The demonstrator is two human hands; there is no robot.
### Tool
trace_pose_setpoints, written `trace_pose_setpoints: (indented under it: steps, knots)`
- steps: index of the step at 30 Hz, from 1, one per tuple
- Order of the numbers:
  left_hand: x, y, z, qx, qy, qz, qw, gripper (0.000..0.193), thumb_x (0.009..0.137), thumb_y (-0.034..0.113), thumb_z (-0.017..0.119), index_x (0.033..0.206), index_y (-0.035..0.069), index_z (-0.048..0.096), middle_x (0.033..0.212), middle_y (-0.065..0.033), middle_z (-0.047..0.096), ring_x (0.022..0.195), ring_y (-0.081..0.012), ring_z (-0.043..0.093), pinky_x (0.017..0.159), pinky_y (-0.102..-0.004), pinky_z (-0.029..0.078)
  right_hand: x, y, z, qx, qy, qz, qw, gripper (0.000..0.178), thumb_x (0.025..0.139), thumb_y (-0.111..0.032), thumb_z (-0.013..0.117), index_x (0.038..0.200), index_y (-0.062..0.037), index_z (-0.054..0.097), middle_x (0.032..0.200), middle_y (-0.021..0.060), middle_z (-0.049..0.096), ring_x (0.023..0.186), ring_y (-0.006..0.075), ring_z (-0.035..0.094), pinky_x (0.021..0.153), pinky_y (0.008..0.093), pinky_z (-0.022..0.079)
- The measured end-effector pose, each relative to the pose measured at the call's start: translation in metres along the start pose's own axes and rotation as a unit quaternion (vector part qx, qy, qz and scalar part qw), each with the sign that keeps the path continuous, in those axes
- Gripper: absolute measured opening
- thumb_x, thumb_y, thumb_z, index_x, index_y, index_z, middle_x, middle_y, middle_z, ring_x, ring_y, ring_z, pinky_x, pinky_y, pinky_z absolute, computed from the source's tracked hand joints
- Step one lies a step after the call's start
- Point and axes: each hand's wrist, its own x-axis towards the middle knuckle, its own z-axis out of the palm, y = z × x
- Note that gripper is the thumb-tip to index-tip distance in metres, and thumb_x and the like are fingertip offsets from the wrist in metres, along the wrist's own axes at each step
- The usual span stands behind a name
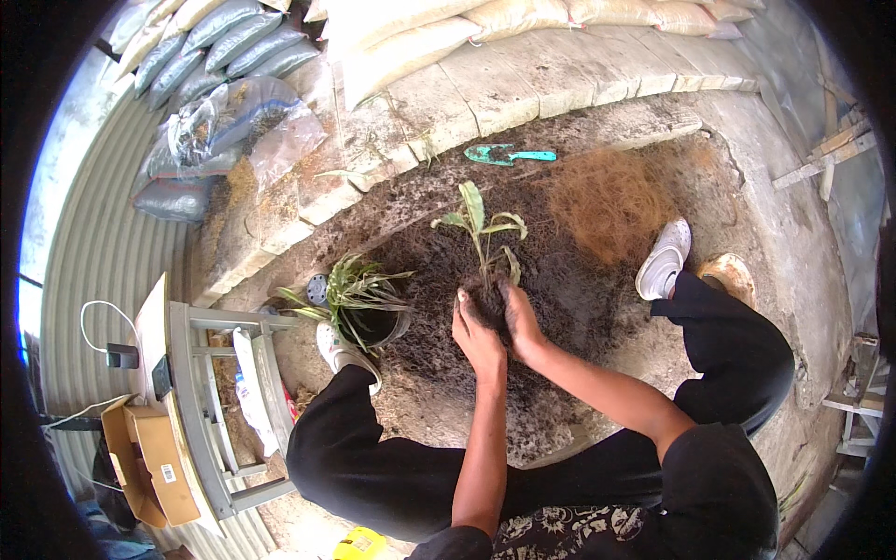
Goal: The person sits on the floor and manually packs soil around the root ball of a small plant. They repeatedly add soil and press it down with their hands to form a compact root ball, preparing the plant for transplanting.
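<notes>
A small leafy plant stands upright between my hands, its root ball of dark soil cupped from both sides. My left hand wraps the left side of the soil, and my right hand presses against its right side. Beneath them spreads a heap of loose dark soil on the ground. To the left of my hands sits a dark pot with long drooping leaves over it. Beyond the plant lies a teal hand trowel, soil on its blade.
Brown fibre is piled at the right, by my white shoe. A concrete ledge curves behind, bearing stacked filled sacks. At left stand a grey wooden stool and an open cardboard box. Plastic bags lie farther back.
</notes>
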Motion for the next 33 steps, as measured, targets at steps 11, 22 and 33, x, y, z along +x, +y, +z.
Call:
trace_pose_setpoints:
  steps: [11, 22, 33]
  knots:
    - [0.017, 0.045, -0.021, -0.025, -0.104, -0.024, 0.994, 0.052, 0.097, 0.041, 0.048, 0.127, -0.001, 0.055, 0.125, -0.0138, 0.059, 0.117, -0.0238, 0.053, 0.104, -0.0367, 0.036, 0.011, -0.059, 0.004, 0.104, 0.01, 0.232, 0.967, 0.031, 0.096, -0.028, 0.044, 0.108, -0.0061, 0.063, 0.1, 0.0072, 0.068, 0.088, 0.0199, 0.067, 0.081, 0.0373, 0.056]
    - [0.013, 0.058, -0.024, 0.089, -0.143, 0.054, 0.984, 0.032, 0.084, 0.013, 0.073, 0.11, -0.003, 0.064, 0.099, -0.008, 0.068, 0.089, -0.0134, 0.061, 0.082, -0.0302, 0.049, 0.009, -0.044, -0.005, 0.046, -0.061, 0.25, 0.965, 0.027, 0.095, -0.031, 0.05, 0.103, -0.0092, 0.064, 0.093, 0.0022, 0.068, 0.081, 0.0141, 0.068, 0.071, 0.0322, 0.058]
    - [0.017, 0.05, -0.033, 0.168, -0.064, 0.075, 0.981, 0.02, 0.082, 0.01, 0.074, 0.095, -0.003, 0.066, 0.086, -0.0048, 0.068, 0.078, -0.0121, 0.06, 0.074, -0.0288, 0.048, 0.008, -0.041, -0.005, 0.035, -0.051, 0.272, 0.96, 0.026, 0.096, -0.028, 0.047, 0.104, -0.0098, 0.064, 0.091, 0.002, 0.068, 0.079, 0.0141, 0.067, 0.072, 0.0327, 0.058]
